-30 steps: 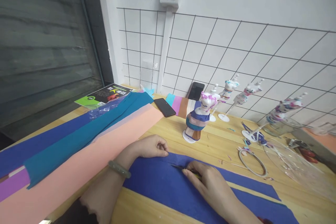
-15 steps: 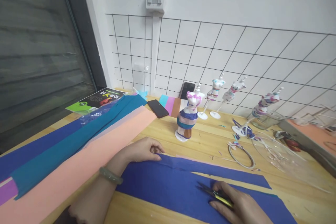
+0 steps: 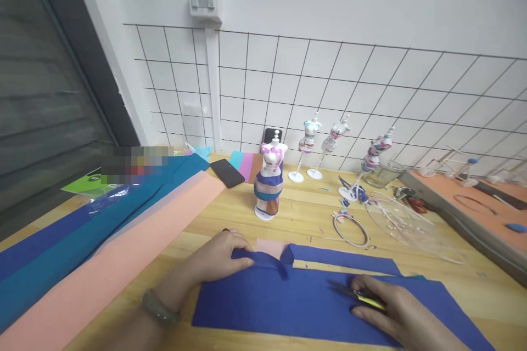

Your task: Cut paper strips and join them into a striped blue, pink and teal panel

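A dark blue felt sheet point(image 3: 296, 301) lies flat on the wooden table in front of me. A narrow blue strip point(image 3: 341, 256) is cut along its far edge, its left end curling up. My left hand point(image 3: 220, 255) pinches the sheet's far left edge beside that curl. My right hand point(image 3: 393, 312) rests on the sheet at the right, closed on small scissors point(image 3: 356, 293) with yellow handles, blades pointing left. A small pink piece point(image 3: 269, 248) lies just behind the curl.
Long peach point(image 3: 123, 263), teal and blue felt sheets lie at the left. A dressed miniature mannequin point(image 3: 269, 184) stands behind the sheet, other mannequins point(image 3: 319, 140) by the grid wall. A black phone point(image 3: 227, 173), a ring point(image 3: 351, 229), a clear dish point(image 3: 401, 222) and an orange tray point(image 3: 473, 203) sit to the right.
The right hand with the scissors has drawn back to the right across the sheet. The left hand has lifted the cut strip's end, which now curls up. The view has shifted right.
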Available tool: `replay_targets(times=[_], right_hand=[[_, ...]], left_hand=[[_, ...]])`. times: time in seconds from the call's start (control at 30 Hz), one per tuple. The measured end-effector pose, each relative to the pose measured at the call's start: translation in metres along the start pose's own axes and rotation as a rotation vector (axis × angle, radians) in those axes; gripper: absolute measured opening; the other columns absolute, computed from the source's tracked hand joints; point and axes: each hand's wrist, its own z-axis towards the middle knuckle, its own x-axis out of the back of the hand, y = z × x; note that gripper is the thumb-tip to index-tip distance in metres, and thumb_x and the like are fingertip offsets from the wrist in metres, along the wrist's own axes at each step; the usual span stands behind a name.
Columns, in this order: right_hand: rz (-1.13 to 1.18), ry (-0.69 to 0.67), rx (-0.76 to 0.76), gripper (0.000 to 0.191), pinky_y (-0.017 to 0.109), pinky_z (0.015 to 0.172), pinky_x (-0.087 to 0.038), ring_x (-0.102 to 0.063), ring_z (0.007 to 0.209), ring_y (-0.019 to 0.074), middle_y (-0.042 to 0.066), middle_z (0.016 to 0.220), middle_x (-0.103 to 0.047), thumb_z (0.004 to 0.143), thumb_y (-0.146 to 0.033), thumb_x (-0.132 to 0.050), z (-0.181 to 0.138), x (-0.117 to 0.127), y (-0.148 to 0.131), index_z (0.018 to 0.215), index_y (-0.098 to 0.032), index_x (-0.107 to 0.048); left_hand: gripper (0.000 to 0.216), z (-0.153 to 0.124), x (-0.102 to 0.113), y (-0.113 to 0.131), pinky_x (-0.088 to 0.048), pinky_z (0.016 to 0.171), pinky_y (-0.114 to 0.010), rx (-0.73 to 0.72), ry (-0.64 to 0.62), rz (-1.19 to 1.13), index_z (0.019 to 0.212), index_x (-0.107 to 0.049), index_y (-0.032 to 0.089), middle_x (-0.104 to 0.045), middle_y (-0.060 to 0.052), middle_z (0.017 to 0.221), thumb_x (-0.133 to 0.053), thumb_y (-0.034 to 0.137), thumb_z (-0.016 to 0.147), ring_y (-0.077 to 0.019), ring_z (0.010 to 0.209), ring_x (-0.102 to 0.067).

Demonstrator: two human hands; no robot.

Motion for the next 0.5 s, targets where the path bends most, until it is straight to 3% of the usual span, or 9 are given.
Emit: replay_targets(times=[0.2, 0.33, 0.5], right_hand=[[0.005, -0.088, 0.119, 0.029, 0.027, 0.074, -0.049, -0.066, 0.086, 0.0216, 0.004, 0.099, -0.070, 0.089, -0.050, -0.050, 0.006, -0.005, -0.060, 0.100, -0.026, -0.062], [0.009, -0.156, 0.234, 0.036, 0.028, 0.080, -0.048, -0.065, 0.094, 0.0220, 0.002, 0.109, -0.069, 0.085, -0.053, -0.055, 0.019, -0.008, -0.098, 0.113, -0.030, -0.060], [0.042, -0.175, 0.305, 0.042, 0.027, 0.075, -0.050, -0.068, 0.086, 0.0225, 0.003, 0.099, -0.073, 0.082, -0.053, -0.060, 0.049, -0.013, -0.100, 0.114, -0.026, -0.061]], left_hand=[[0.016, 0.003, -0.011, 0.005, -0.042, 0.079, -0.027, 0.001, 0.072, 0.061, 0.089, -0.070, 0.022, -0.070, -0.001, 0.090, -0.063, 0.034, 0.081, -0.0199, 0.090, -0.060], [0.014, 0.004, -0.015, 0.007, -0.040, 0.080, -0.027, -0.014, 0.094, 0.094, 0.087, -0.069, 0.021, -0.069, -0.001, 0.089, -0.060, 0.032, 0.084, -0.0191, 0.090, -0.058], [0.017, 0.007, -0.017, 0.004, -0.039, 0.074, -0.027, -0.015, 0.099, 0.121, 0.074, -0.066, 0.019, -0.065, -0.001, 0.078, -0.057, 0.028, 0.086, -0.0181, 0.083, -0.058]])
